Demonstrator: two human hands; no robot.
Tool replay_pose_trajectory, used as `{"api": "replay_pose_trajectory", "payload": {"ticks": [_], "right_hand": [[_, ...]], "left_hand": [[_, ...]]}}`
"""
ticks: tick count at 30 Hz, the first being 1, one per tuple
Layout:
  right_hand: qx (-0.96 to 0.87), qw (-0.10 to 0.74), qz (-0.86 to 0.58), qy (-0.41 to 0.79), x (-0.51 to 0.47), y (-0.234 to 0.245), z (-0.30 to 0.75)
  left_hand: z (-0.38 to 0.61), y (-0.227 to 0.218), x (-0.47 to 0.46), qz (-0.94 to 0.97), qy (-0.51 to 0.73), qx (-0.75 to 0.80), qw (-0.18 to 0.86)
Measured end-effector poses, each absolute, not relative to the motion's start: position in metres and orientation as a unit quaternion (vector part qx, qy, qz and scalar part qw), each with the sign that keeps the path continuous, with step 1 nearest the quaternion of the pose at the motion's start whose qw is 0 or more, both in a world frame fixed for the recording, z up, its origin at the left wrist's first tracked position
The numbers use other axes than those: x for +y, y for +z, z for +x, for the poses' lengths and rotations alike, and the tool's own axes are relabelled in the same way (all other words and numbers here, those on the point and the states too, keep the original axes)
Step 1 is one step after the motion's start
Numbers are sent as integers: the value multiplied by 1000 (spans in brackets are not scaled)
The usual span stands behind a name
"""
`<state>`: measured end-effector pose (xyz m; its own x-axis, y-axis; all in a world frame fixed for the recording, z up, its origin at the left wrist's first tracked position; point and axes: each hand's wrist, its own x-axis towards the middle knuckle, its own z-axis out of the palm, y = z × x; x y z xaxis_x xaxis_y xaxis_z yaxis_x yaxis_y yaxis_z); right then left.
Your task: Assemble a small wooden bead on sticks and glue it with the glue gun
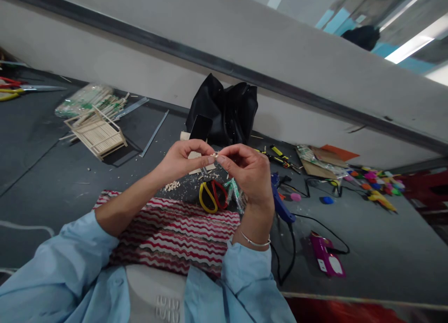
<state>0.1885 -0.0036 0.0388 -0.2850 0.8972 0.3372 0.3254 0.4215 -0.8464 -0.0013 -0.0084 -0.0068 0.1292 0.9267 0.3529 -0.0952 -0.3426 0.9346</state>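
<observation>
Pale pieces (214, 156) sit pinched where my left hand (184, 158) and right hand (248, 166) meet, fingertips nearly closed, probably for steady, fine control.

Pale piece (215, 155) between left hand (184, 158) and right hand (249, 166): too small to identify. Beside right hand, blue glue gun (283, 205) partly hidden. Far left of left hand, scissors (37, 87) cut off by edge.

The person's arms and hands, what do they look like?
The left sleeve and right sleeve are light blue and wrinkly. The left hand and right hand wear no gloves. A thin, silvery bracelet goes round the right wrist.
</observation>
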Motion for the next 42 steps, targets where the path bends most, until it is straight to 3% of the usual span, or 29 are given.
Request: {"api": "replay_pose_trajectory", "payload": {"ticks": [23, 31, 42], "right_hand": [[-740, 417, -410, 331, -3, 39, 185], [-712, 470, -414, 318, -5, 42, 192], [-753, 438, -398, 287, -5, 39, 187]], "left_hand": [[-3, -11, -7, 633, 582, 353, 369], [-6, -10, -5, 595, 595, 343, 418], [-3, -7, -8, 617, 601, 351, 366]]}}
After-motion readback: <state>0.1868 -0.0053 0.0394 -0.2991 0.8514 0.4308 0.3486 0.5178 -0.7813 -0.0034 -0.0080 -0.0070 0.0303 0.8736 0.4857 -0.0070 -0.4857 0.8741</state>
